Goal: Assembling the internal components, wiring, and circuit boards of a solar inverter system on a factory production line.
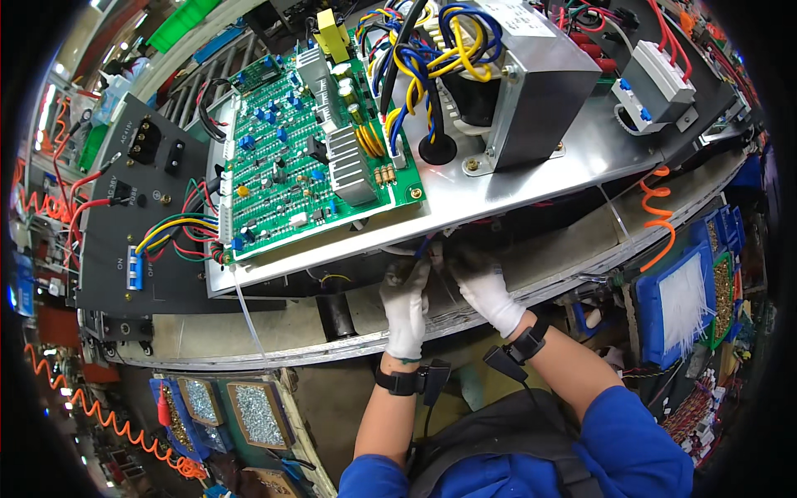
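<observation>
Both my hands wear white gloves and reach under the near edge of a metal chassis plate point(531, 178). My left hand point(405, 305) pinches a bundle of thin wires point(422, 246) that hangs below the plate. My right hand point(486, 286) is closed beside it, its fingers at the same bundle; the fingertips are partly hidden under the plate's edge. On top of the plate sit a green circuit board point(290, 158) with silver heat sinks and a grey transformer point(531, 87) with yellow and blue leads.
A black panel point(137, 224) with switches and sockets stands at the left. White cable ties point(685, 299) lie in a blue tray at the right, near bins of small parts. Trays of screws point(257, 412) sit below. Orange coiled hoses point(656, 216) hang on both sides.
</observation>
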A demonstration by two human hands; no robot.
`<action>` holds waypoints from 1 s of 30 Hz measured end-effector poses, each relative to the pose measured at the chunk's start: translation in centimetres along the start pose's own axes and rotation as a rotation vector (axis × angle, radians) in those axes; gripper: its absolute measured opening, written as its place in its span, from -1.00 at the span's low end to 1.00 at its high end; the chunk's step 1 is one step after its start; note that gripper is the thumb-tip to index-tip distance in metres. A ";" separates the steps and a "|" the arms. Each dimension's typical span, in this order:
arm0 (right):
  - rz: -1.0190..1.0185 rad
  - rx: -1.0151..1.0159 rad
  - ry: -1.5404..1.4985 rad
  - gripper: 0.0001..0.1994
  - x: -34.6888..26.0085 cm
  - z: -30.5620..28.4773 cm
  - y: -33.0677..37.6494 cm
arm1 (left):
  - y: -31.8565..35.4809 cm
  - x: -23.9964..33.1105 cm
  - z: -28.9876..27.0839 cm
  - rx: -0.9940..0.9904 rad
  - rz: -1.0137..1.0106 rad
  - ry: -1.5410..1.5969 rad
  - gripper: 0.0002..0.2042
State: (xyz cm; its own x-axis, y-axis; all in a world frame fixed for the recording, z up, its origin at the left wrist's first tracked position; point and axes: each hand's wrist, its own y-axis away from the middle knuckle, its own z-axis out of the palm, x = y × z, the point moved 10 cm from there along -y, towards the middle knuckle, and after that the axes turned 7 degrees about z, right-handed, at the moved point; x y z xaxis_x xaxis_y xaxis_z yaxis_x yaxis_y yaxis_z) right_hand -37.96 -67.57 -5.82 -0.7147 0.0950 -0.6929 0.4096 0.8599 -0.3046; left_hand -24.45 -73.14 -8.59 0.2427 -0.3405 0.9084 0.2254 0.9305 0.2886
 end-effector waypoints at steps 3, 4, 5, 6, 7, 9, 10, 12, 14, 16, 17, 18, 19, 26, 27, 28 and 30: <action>0.121 -0.020 -0.133 -0.90 0.4 -0.5 -0.5 | -0.5 -2.1 1.2 -0.165 -0.153 0.319 -0.93; 0.266 -0.077 -0.271 -0.88 2.1 0.3 -0.4 | -0.2 -2.6 2.6 -0.276 -0.229 0.482 -0.85; 0.411 -0.136 -0.409 -0.85 3.7 1.2 -0.1 | -0.4 -3.2 2.5 -0.277 -0.226 0.477 -0.85; 0.410 -0.132 -0.413 -0.85 4.3 1.1 -0.2 | -0.1 -4.1 3.2 -0.313 -0.315 0.731 -0.79; 0.467 -0.218 -0.537 -0.83 5.2 2.0 -0.1 | 0.1 -4.6 3.9 -0.345 -0.405 0.987 -0.72; 0.520 -0.305 -0.664 -0.80 5.8 3.0 0.0 | 0.1 -4.2 5.3 -0.567 -0.385 1.056 -0.68; 0.533 -0.318 -0.704 -0.79 5.9 3.2 -0.1 | 0.9 -3.0 6.4 -0.790 -0.363 1.122 -0.64; 0.548 -0.338 -0.738 -0.78 5.8 3.4 -0.4 | 0.2 -4.1 5.8 -0.766 -0.358 1.026 -0.61; 0.569 -0.354 -0.805 -0.78 4.7 2.9 -0.5 | -1.1 -4.8 4.9 -0.736 -0.225 0.971 -0.53; 0.568 -0.330 -0.814 -0.78 4.7 2.9 -0.4 | -0.7 -3.4 5.5 -0.749 -0.202 0.957 -0.71; 0.553 -0.306 -0.844 -0.77 4.7 2.7 -0.4 | -0.8 -2.8 5.6 -0.783 -0.156 0.917 -0.70; 0.560 -0.317 -0.828 -0.77 4.4 2.6 -0.4 | -1.5 -3.8 4.1 -0.638 -0.172 0.751 -0.66; 0.538 -0.341 -0.786 -0.77 4.1 2.5 -0.8 | -1.4 -3.2 4.3 -0.681 -0.134 0.726 -0.67; 0.493 -0.353 -0.655 -0.77 3.7 1.9 -1.1 | -1.5 -2.8 3.0 -0.526 -0.110 0.294 -0.82; 0.514 -0.368 -0.603 -0.78 3.8 1.9 -0.9 | -1.0 -2.9 3.5 -0.541 -0.158 0.421 -0.86; 0.510 -0.366 -0.608 -0.78 3.8 2.1 -0.7 | -0.6 -2.9 3.7 -0.542 -0.155 0.416 -0.86; 0.256 -0.207 -0.315 -0.77 2.6 0.7 -1.0 | -0.4 -3.6 3.4 -0.377 -0.287 0.660 -0.90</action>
State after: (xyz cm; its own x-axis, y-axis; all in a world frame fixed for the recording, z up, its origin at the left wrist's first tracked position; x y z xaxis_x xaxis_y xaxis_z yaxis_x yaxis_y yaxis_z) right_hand -39.82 -68.51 -7.74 -0.3848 0.1885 -0.9036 0.4061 0.9137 0.0177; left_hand -28.65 -71.81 -10.89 0.6070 -0.6779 0.4147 0.6377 0.7269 0.2548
